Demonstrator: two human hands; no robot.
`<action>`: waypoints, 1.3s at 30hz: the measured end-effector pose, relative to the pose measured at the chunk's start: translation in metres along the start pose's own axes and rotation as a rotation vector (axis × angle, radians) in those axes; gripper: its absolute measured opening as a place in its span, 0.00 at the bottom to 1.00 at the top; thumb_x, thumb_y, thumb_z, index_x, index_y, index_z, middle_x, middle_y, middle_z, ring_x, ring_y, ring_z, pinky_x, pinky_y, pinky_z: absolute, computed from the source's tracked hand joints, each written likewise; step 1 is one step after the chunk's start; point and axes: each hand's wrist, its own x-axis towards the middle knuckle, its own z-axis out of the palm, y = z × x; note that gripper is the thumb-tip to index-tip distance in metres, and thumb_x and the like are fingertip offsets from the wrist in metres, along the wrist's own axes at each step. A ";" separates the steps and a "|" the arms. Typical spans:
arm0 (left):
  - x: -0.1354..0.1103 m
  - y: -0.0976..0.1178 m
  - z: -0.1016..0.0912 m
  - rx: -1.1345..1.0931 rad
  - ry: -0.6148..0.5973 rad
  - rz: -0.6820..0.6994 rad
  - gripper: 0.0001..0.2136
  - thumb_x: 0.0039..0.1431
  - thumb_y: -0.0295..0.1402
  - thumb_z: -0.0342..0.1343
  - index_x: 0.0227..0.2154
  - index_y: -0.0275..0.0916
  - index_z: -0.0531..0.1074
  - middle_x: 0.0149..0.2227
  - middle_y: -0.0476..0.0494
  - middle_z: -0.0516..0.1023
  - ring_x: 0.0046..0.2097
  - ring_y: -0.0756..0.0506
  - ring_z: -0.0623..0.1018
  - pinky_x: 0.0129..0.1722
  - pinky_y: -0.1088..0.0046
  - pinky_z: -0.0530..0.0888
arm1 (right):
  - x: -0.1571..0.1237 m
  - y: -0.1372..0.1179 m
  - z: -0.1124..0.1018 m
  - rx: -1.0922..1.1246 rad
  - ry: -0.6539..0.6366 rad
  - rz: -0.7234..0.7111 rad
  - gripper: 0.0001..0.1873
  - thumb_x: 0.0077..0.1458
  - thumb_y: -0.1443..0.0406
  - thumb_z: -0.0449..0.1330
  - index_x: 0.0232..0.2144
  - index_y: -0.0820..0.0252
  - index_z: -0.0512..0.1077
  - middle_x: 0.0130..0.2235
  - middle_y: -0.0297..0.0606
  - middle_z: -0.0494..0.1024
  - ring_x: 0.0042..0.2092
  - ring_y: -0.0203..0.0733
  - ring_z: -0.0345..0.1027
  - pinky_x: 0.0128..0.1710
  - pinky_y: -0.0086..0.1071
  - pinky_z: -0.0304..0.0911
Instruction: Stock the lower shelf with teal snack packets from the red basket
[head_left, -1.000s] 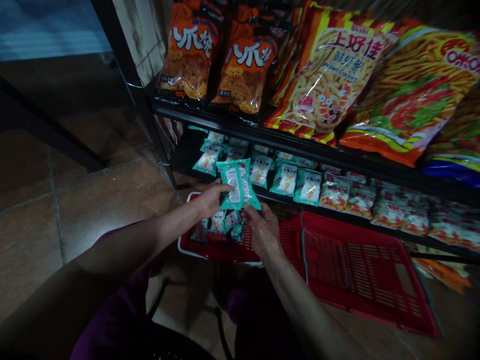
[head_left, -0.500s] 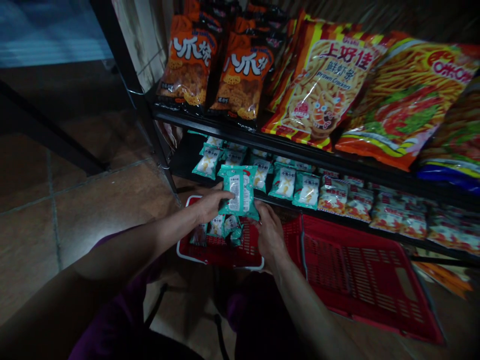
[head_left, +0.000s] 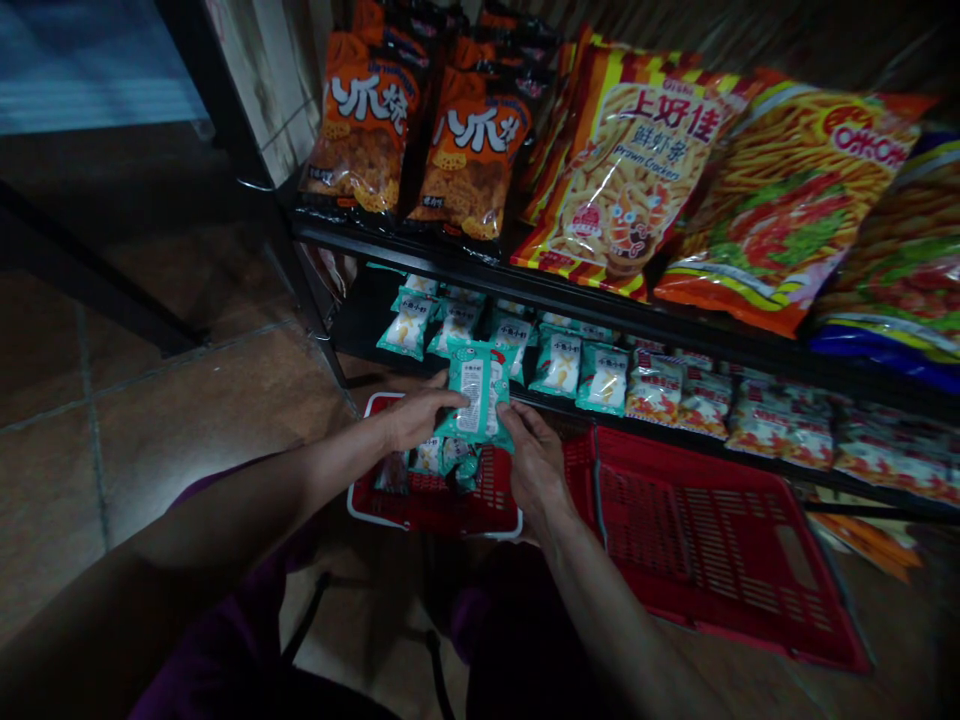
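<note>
Between my two hands is a small teal snack bag (head_left: 474,388), its printed back side facing me. My left hand (head_left: 420,415) grips the bag's left edge, thumb on the front. At the lower right edge, my right hand (head_left: 534,450) pinches the same bag with its fingers bent. Below it stands a red shopping basket (head_left: 427,512) with a white handle, holding several small snack packs (head_left: 427,456). Just behind the held bag, a row of matching teal packs (head_left: 559,362) lines the lower shelf.
A second red basket (head_left: 735,560) sits to the right. The black shelf (head_left: 420,262) carries orange bags (head_left: 364,130), a prawn cracker bag (head_left: 630,170) and larger noodle-like snack bags (head_left: 787,200). Red-and-white packs (head_left: 664,385) continue along the lower shelf. A black shelf post (head_left: 247,170) rises at left.
My right fingers have moved up a little along the bag's right edge. Both hands still hold the bag. The whole view has shifted slightly, with the shelf sliding left.
</note>
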 end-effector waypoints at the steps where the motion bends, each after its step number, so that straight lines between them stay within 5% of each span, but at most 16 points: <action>1: 0.000 0.000 0.000 0.000 0.003 0.003 0.22 0.41 0.23 0.58 0.43 0.39 0.67 0.33 0.48 0.75 0.31 0.49 0.74 0.35 0.71 0.71 | 0.000 0.000 0.000 0.001 0.003 0.002 0.13 0.38 0.60 0.69 0.30 0.57 0.75 0.29 0.30 0.78 0.27 0.30 0.70 0.30 0.24 0.66; 21: -0.001 -0.004 -0.003 0.080 -0.013 -0.003 0.29 0.41 0.21 0.58 0.51 0.41 0.66 0.39 0.45 0.77 0.33 0.48 0.76 0.35 0.71 0.72 | -0.003 -0.010 0.006 -0.059 -0.001 0.014 0.19 0.42 0.54 0.66 0.36 0.57 0.76 0.39 0.36 0.79 0.40 0.38 0.73 0.39 0.29 0.69; 39: -0.003 -0.001 0.001 0.078 -0.027 -0.016 0.31 0.40 0.21 0.58 0.52 0.42 0.65 0.41 0.45 0.77 0.35 0.48 0.75 0.36 0.72 0.72 | 0.004 -0.006 0.006 -0.018 0.031 0.033 0.16 0.40 0.55 0.67 0.32 0.57 0.75 0.34 0.32 0.79 0.33 0.35 0.72 0.34 0.28 0.68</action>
